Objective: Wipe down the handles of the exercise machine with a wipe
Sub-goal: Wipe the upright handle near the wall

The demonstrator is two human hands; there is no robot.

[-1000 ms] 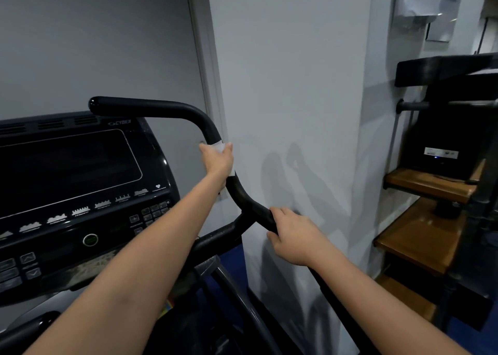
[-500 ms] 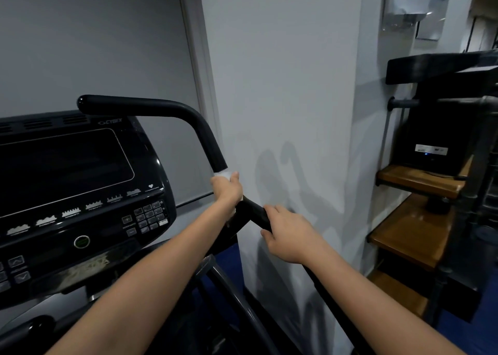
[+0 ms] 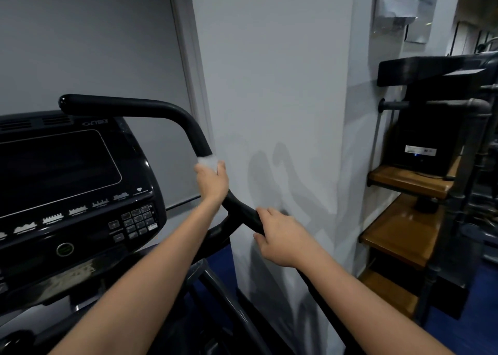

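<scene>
A black curved handle rises from the exercise machine, bends at the top and runs left above the console. My left hand grips the sloping part of this handle with a white wipe wrapped under its fingers; the wipe's edge shows above the knuckles. Lower on the same bar, my right hand holds the handle with its fingers curled over it. A short stretch of bare bar shows between the two hands.
The machine's black console with screen and keypad fills the left. A white wall corner stands just right of the handle. Further right, wooden shelves on a metal pipe frame carry a black box.
My left hand with the wipe slid down the handle towards my right hand, then moved back up the slope. My right hand kept its hold lower on the bar.
</scene>
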